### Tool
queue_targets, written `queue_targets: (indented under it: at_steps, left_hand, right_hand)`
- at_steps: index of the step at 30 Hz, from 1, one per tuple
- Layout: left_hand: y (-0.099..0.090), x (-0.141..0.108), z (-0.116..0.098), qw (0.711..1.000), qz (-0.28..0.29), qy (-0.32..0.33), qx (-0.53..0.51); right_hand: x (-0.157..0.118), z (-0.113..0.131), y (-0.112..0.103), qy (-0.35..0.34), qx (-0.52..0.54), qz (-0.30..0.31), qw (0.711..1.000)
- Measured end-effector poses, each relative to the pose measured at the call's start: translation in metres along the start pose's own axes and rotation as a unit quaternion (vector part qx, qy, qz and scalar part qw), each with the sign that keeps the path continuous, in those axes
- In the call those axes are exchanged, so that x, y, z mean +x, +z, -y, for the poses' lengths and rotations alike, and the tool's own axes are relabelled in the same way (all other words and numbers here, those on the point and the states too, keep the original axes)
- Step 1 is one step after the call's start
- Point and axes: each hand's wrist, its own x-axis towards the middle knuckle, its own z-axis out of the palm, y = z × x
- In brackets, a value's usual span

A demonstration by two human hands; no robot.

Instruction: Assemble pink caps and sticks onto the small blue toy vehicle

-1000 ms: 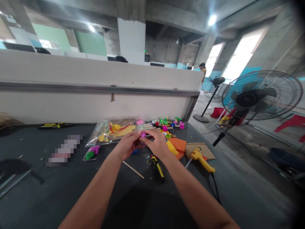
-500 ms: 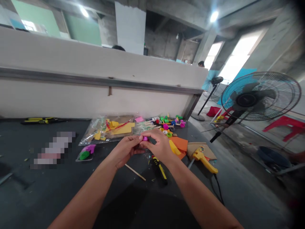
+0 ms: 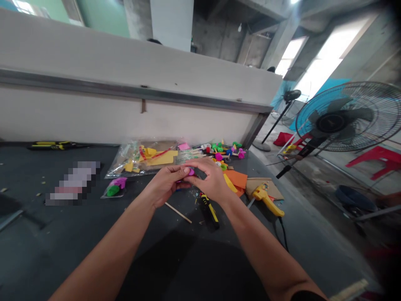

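Observation:
Between my fingertips, near the middle of the view, is a small purple piece (image 3: 191, 172). My left hand (image 3: 167, 182) pinches it from the left, and my right hand (image 3: 208, 175) has its fingers closed round it from the right. The piece is mostly hidden by the fingers. Below my hands a thin wooden stick (image 3: 178, 212) lies on the dark table (image 3: 175, 259). A black and yellow cutter (image 3: 210, 211) rests just under my right hand. Orange sheets (image 3: 237, 179) and a yellow glue gun (image 3: 267, 200) are to its right.
A plastic bag with yellow pieces (image 3: 161, 158) lies behind my hands, beside colourful small parts (image 3: 219, 156). A small bag with purple and green pieces (image 3: 115, 187) is at left. A white partition (image 3: 94, 108) stands behind the table, and a fan (image 3: 333, 122) at right.
The camera view has tipped down, so the table things appear higher. Both hands keep hold of the purple piece, with the fingers slightly shifted round it.

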Motion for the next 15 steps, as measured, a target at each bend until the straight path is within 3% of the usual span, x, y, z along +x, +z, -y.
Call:
queue_targets:
  at_steps: [15]
  left_hand:
    - [-0.0001, -0.0017, -0.0020, 1.000, 0.010, 0.001, 0.027]
  right_hand:
    - [-0.0013, 0.0004, 0.0002, 0.004, 0.001, 0.006, 1.000]
